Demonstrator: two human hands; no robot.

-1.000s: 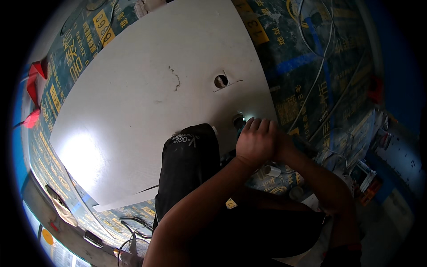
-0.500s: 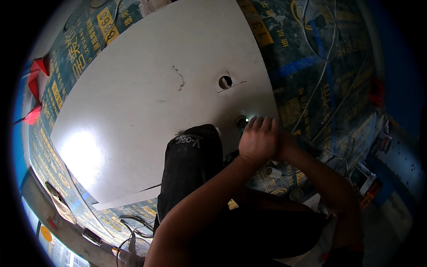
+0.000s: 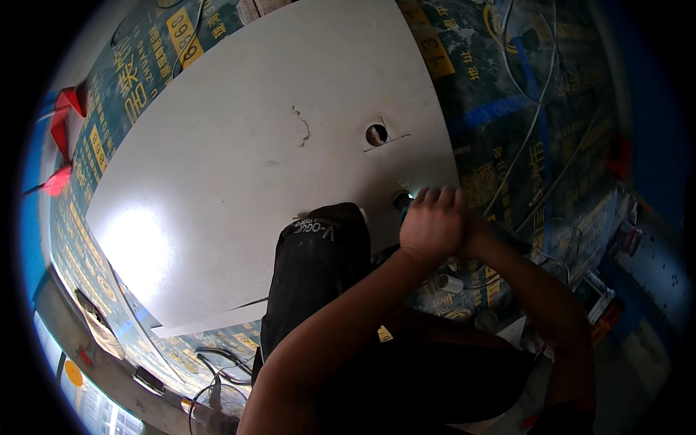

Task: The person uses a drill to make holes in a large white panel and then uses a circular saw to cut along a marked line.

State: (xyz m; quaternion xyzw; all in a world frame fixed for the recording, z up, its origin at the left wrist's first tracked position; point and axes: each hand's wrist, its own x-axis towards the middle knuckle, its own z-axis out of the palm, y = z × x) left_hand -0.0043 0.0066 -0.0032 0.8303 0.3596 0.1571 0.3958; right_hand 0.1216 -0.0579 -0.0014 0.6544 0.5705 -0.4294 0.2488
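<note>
A large pale panel (image 3: 217,167) lies beneath me, and my knee in black trousers (image 3: 319,254) presses on it. Near its right edge, a dark teal power drill (image 3: 404,206) with a small lit lamp stands on the surface, its round cutting end against the panel. My left hand (image 3: 435,226) is closed over the top of the drill. Just behind it, my right hand (image 3: 475,235) is closed on the drill too, its fingers mostly covered by the left hand. Farther up, a round hole (image 3: 376,135) is cut through the panel between drawn crossing lines.
Printed green floor sheeting (image 3: 500,174) surrounds the panel. A pale cable (image 3: 536,116) loops across it at right. A short white cylinder (image 3: 450,283) lies under my right arm. A wire-caged fan (image 3: 217,407) stands at lower left, and a red strap-like object (image 3: 61,134) at far left.
The whole view has shifted slightly, so panel and hands sit a little farther right. Both hands remain on the drill at the same spot of the panel.
</note>
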